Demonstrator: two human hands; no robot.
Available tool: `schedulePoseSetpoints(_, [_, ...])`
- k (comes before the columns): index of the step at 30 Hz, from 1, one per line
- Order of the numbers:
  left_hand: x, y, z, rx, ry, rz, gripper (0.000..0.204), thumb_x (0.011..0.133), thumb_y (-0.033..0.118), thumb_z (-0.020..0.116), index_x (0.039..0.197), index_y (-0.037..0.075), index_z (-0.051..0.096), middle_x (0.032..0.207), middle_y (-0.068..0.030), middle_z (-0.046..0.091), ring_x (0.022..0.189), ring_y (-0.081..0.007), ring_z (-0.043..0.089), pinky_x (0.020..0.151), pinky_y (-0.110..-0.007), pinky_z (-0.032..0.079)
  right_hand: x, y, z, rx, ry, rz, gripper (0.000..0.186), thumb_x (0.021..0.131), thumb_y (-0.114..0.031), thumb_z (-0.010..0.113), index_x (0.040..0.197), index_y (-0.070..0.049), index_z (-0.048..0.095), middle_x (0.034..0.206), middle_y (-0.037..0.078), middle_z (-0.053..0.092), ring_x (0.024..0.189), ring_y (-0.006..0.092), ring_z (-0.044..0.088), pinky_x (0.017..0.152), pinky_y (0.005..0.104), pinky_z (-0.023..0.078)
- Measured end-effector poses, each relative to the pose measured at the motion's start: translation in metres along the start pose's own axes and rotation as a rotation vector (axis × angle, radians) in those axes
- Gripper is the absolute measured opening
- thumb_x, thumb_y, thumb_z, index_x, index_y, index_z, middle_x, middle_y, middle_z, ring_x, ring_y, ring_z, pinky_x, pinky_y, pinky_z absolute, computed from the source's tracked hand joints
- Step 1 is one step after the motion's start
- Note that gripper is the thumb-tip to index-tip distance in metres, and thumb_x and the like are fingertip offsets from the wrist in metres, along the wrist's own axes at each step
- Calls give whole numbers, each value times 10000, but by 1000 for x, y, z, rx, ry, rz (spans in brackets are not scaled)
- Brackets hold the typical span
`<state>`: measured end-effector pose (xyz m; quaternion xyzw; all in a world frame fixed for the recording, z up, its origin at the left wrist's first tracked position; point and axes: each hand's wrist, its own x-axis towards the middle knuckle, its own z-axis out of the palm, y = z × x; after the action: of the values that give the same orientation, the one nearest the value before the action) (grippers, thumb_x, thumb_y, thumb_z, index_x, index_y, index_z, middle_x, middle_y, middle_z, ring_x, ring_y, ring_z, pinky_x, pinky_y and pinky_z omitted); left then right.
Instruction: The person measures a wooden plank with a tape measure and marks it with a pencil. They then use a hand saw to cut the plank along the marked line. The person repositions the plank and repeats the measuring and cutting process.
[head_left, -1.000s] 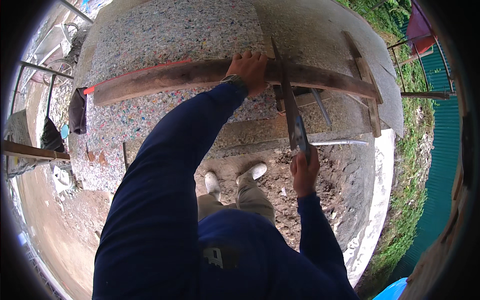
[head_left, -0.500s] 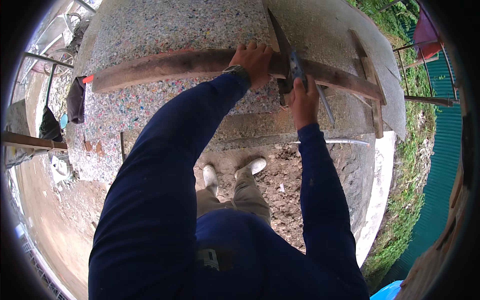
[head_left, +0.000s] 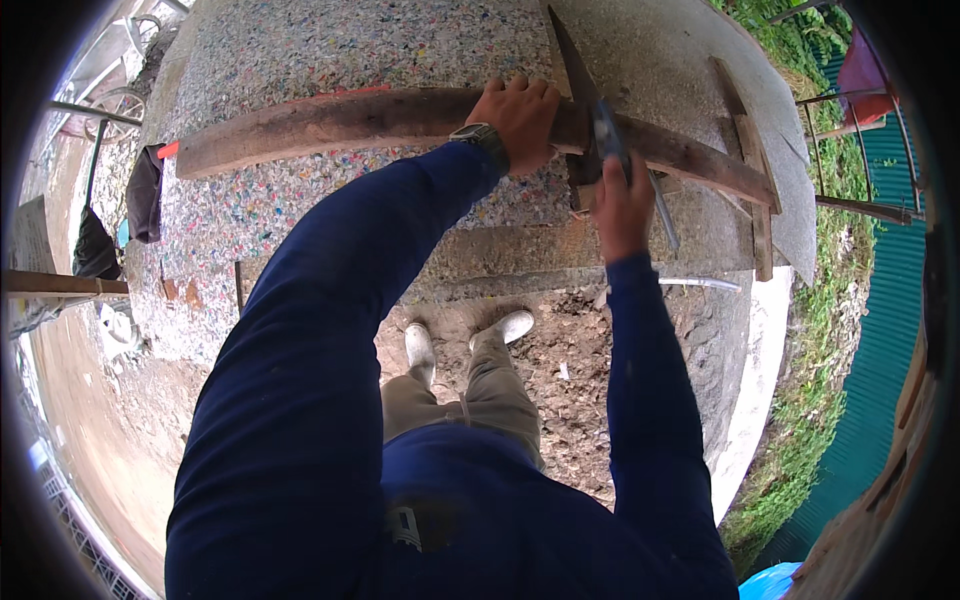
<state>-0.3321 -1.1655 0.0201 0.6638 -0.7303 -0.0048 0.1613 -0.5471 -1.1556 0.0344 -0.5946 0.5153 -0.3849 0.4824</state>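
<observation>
A long, weathered wooden board (head_left: 330,125) lies crosswise on the work surface. My left hand (head_left: 515,125), with a watch at its wrist, presses down on the board and wraps its fingers over the far edge. Just right of it, a handsaw (head_left: 578,70) crosses the board, its dark blade pointing away from me. My right hand (head_left: 622,200) is closed around the near end of the saw, where its bluish-grey handle (head_left: 607,130) shows. The blade's contact with the wood is partly hidden by the handle.
Under the board lies a speckled multicoloured panel (head_left: 300,50). A narrow plank (head_left: 750,170) passes under the board's right end. A metal rod (head_left: 663,212) sits beside my right hand. Dark cloth (head_left: 146,195) hangs at the left edge. Green corrugated sheeting (head_left: 880,330) stands at right.
My right hand and the saw handle have shifted a little toward me and to the right. The handle is slightly blurred. My left hand stays on the board; the whole view has shifted slightly.
</observation>
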Motion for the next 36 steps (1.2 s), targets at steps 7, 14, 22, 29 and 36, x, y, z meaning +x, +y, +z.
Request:
schedulePoseSetpoints(7, [-2, -10, -4, 8, -1, -51, 748, 845, 457, 896, 1413, 68, 604, 1337, -117, 655, 1347, -335, 589, 1117, -552, 450, -67, 15, -14, 75, -28, 19, 251, 1142, -336, 627, 1194, -94, 581, 676, -53, 464, 510, 34, 400, 444, 242, 330])
schedulePoseSetpoints(14, [-3, -3, -1, -9, 16, -41, 748, 853, 441, 899, 1422, 58, 599, 1347, -118, 648, 1347, -337, 586, 1128, -560, 451, -268, -15, -92, 124, 33, 101, 463, 1125, -356, 620, 1388, 20, 550, 671, -38, 475, 495, 20, 383, 433, 238, 301])
schedulePoseSetpoints(22, [2, 1, -1, -8, -10, -13, 738, 858, 445, 887, 1419, 60, 600, 1342, -114, 654, 1324, -336, 590, 1105, -551, 459, 11, -7, 3, 49, -37, 46, 266, 1118, -371, 665, 1112, -119, 580, 691, -62, 476, 537, 35, 425, 451, 244, 349])
schedulePoseSetpoints(29, [-1, -8, -5, -38, -19, -46, 744, 866, 448, 881, 1436, 66, 593, 1376, -127, 633, 1355, -338, 566, 1121, -549, 446, -208, 6, -81, 141, -17, 161, 449, 1112, -366, 642, 1373, -12, 550, 678, -57, 487, 528, 15, 419, 452, 230, 338])
schedulePoseSetpoints(36, [-5, -5, -4, -19, -34, -39, 740, 838, 429, 895, 1413, 67, 604, 1356, -104, 652, 1343, -329, 580, 1116, -545, 446, -130, -1, -45, 76, 36, 200, 260, 1123, -362, 649, 1171, -118, 571, 686, -75, 447, 519, 16, 376, 447, 224, 327])
